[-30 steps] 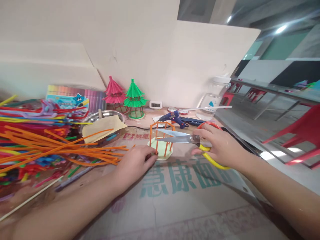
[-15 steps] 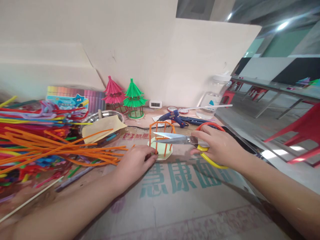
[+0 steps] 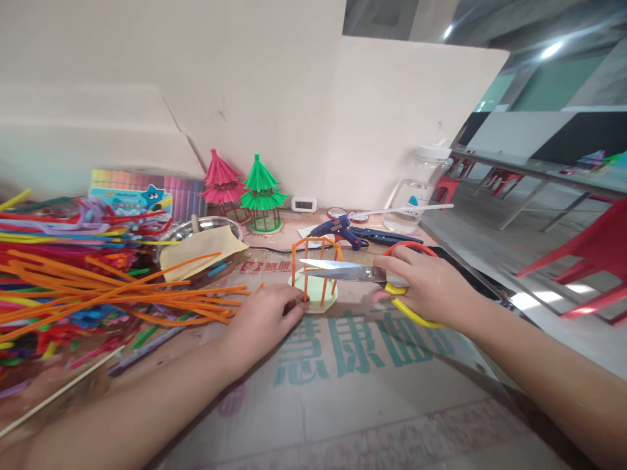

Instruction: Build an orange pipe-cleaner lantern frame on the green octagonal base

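My right hand [image 3: 426,287] grips a pair of scissors [image 3: 360,273] by its red and yellow handles. The blades point left, slightly apart, and overlap the orange pipe-cleaner frame [image 3: 306,261] in my view; whether they touch it I cannot tell. That frame stands upright on a pale green many-sided base [image 3: 318,305], its posts joined by an orange ring on top. At the base's front left edge, my left hand [image 3: 264,313] has thumb and fingers pinched at the foot of a post. Its fingertips hide part of that spot.
Orange pipe cleaners [image 3: 122,290] and other coloured ones heap up on the left. Behind stand a pink model [image 3: 223,183], a green model [image 3: 264,189] and a small digital clock [image 3: 304,204]. A glue gun [image 3: 337,228] and a clear bottle [image 3: 414,189] are at the back right.
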Available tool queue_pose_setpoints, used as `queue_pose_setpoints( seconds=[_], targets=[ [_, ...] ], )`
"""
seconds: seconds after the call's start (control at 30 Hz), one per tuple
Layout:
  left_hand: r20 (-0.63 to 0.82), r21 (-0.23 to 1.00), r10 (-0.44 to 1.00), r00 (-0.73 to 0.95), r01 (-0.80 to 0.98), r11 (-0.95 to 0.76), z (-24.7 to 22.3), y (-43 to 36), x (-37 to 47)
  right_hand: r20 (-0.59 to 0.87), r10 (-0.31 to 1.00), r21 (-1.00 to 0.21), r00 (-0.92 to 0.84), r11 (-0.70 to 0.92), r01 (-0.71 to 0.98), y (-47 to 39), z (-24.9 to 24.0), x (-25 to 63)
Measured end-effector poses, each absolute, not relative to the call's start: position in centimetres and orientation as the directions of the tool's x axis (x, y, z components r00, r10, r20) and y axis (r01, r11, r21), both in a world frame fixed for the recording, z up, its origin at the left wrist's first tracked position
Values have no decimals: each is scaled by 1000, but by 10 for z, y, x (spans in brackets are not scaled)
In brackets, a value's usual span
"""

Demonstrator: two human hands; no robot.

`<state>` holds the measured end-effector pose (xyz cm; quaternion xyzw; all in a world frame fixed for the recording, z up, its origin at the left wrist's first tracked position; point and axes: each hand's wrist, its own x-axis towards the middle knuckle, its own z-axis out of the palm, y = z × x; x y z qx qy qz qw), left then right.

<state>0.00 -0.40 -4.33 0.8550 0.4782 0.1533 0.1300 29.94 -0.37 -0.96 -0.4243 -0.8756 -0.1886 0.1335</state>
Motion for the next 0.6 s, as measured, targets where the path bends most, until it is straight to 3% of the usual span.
queue_pose_setpoints(
  seconds=[0.23,0.37,0.5,0.6],
  targets=[
    [142,370,858,494,778,-509,-44,-5,-1,424,669,224,-611,576,786,-2,-14,303],
    [161,367,855,493,774,-516,-44,-5,-1,438,723,37,-534,579,815,-2,-7,302],
    [156,368,852,500,771,-520,-43,-4,0,437,851,-182,-291,400,898,6,-6,305],
    [168,360,843,510,765,-534,-44,-4,0,352,917,-260,-189,290,921,18,-18,311]
  ],
)
